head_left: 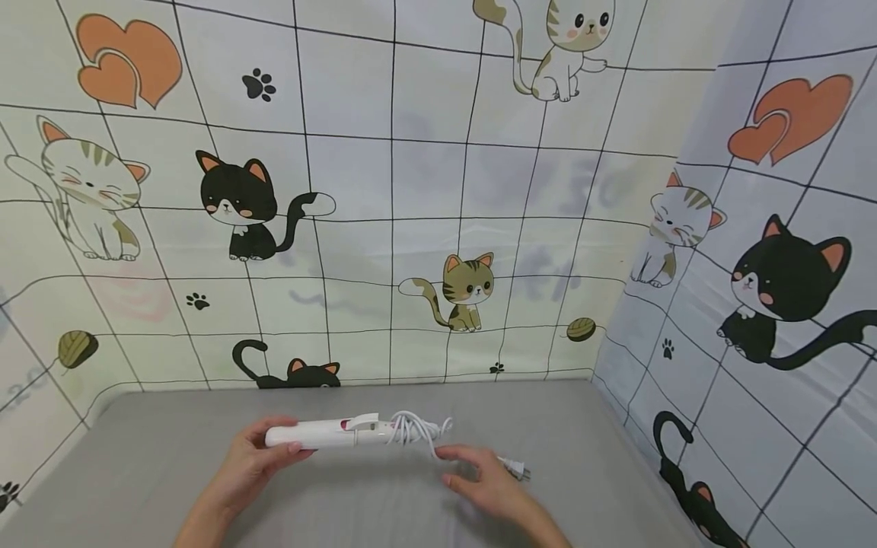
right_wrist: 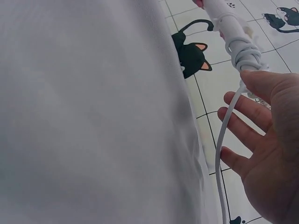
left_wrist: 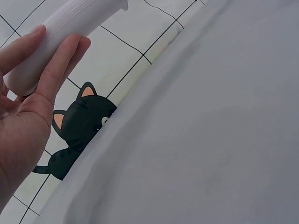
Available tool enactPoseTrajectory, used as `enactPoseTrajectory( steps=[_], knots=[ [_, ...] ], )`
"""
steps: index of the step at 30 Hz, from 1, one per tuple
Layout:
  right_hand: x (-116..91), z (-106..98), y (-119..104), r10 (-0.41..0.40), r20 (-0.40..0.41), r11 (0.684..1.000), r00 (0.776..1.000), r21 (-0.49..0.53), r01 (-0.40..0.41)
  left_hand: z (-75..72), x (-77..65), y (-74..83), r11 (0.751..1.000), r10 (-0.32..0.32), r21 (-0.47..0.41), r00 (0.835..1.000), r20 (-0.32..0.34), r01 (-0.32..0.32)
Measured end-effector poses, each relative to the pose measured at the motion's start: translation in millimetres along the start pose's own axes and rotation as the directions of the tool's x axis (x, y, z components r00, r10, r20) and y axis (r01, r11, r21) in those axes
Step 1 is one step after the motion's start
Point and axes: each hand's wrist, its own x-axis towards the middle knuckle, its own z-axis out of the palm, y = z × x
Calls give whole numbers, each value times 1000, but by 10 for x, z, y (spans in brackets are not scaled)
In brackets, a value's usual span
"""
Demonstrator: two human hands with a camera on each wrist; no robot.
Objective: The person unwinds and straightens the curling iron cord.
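Observation:
My left hand (head_left: 256,457) grips a white curling iron (head_left: 308,434) by its smooth barrel end, thumb on the near side. In the left wrist view the fingers lie along the white barrel (left_wrist: 70,42). The iron is held level above the grey surface, its lever facing up. White cord (head_left: 411,428) is wound in loops around its right end. My right hand (head_left: 486,479) is beside these loops, fingers spread, a fingertip touching a loose length of cord. This loose cord (right_wrist: 219,158) runs down past the fingers in the right wrist view. Behind the right hand shows the plug (head_left: 517,469).
A grey cloth-covered surface (head_left: 356,502) lies under both hands. White sheets with a grid and cartoon cats (head_left: 466,293) stand as walls at the back and on both sides.

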Motion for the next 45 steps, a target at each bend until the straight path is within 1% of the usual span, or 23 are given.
enactPoseTrajectory(
  steps=[3, 5, 7, 11, 13, 17, 20, 22, 25, 27, 29, 32, 35, 38, 40, 42, 45],
  knots=[
    [-4, 18, 8, -45, -7, 999, 999, 30, 45, -12, -5, -1, 1000, 9, -11, 1000, 12, -9],
    [-7, 29, 0, -62, -19, 996, 998, 61, 63, -16, -11, -1, 1000, 4, -9, 1000, 2, -4],
    [-9, 38, -20, -54, -43, 993, 998, 99, 59, -15, -17, 1, 1000, -7, 3, 1000, -18, 7],
    [-13, 39, -72, -3, -118, 989, 993, 146, 20, -9, -19, 17, 999, -38, 31, 998, -41, 39],
    [-14, 38, -74, -1, -150, 988, 989, 154, 25, -7, -18, 26, 998, -46, 38, 998, -40, 48],
    [-12, 39, -36, -51, -187, 986, 981, 148, 79, -18, -19, 22, 999, -39, 33, 999, -30, 40],
    [-20, 38, -19, -83, -207, 980, 975, 159, 117, -41, -28, 13, 1000, -24, 20, 1000, -8, 24],
    [-30, 29, -10, -80, -219, 979, 972, 165, 118, -56, -35, 10, 1000, -19, 17, 1000, -1, 19],
    [-45, -15, -3, -51, -228, 981, 972, 173, 92, -65, -46, 19, 1000, -21, 20, 1000, 1, 21],
    [-51, -63, 6, -36, -235, 985, 971, 153, 74, -65, -47, 26, 999, -23, 22, 1000, 7, 23],
    [-53, -118, 11, -45, -251, 989, 967, 126, 79, -61, -51, 35, 999, -25, 21, 1000, 14, 25],
    [-50, -195, 30, -86, -289, 990, 954, 79, 113, -51, -62, 52, 999, -30, 30, 999, 24, 30],
    [-50, -264, 53, -124, -322, 989, 939, 37, 143, -36, -70, 70, 997, -49, 52, 999, 8, 49],
    [-55, -323, 86, -157, -337, 987, 928, -31, 155, -30, -70, 78, 996, -58, 64, 998, 4, 58],
    [-68, -358, 111, -168, -348, 985, 922, -95, 144, -45, -72, 75, 998, -45, 51, 999, 23, 43],
    [-86, -391, 135, -171, -360, 981, 917, -147, 125, -69, -77, 66, 1000, -25, 18, 999, 44, 24],
    [-123, -438, 165, -156, -365, 977, 918, -193, 89, -108, -90, 51, 1000, -8, -21, 999, 53, 9]
  ],
)
